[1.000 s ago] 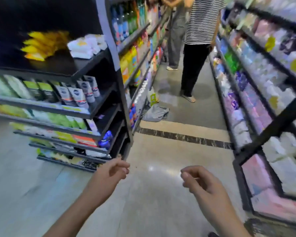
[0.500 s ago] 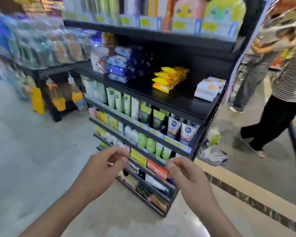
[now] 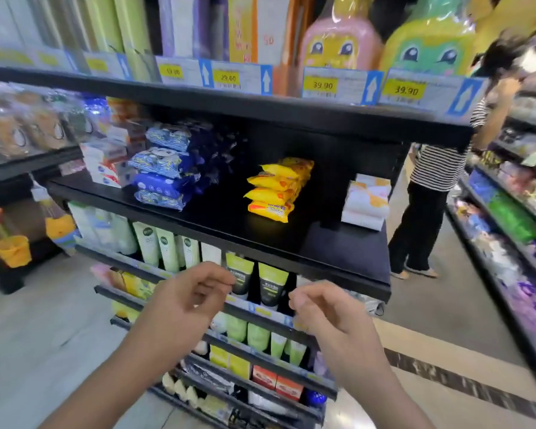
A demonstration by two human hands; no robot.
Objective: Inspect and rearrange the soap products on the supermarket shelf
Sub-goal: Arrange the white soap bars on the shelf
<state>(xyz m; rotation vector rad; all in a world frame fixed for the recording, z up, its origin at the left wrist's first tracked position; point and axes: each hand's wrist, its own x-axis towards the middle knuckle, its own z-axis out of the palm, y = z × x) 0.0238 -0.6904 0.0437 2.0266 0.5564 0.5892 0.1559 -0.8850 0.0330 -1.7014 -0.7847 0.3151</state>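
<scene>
Head view, and both hands are up in front of the black shelf (image 3: 291, 243). Left hand (image 3: 186, 301) hangs with fingers loosely curled, gripping nothing. Right hand (image 3: 328, 308) the same, fingers bent in loosely, empty, near the shelf's front edge but not touching it.

On that middle shelf, the soap goods sit in separate stacks. Blue packs (image 3: 164, 168) at the left, soft crinkly wrappers, glossy, piled four high. Well apart, mid-shelf, yellow packs (image 3: 274, 190), plump pillow shapes in shiny film, stacked flat. At the right end, white packs (image 3: 367, 199) with orange patches, squarer, also stacked. Far left, white boxes (image 3: 101, 162) with red print, hard-edged cardboard by the look.

One level down, upright tubes (image 3: 271, 286), green tops over dark bodies, smooth plastic, just beyond the hands. Paler tubes (image 3: 167, 249) stand to their left.

Up top, yellow price tags (image 3: 322, 85) in clear holders. At the right, a person (image 3: 430, 187) in a striped top stands in the aisle.
</scene>
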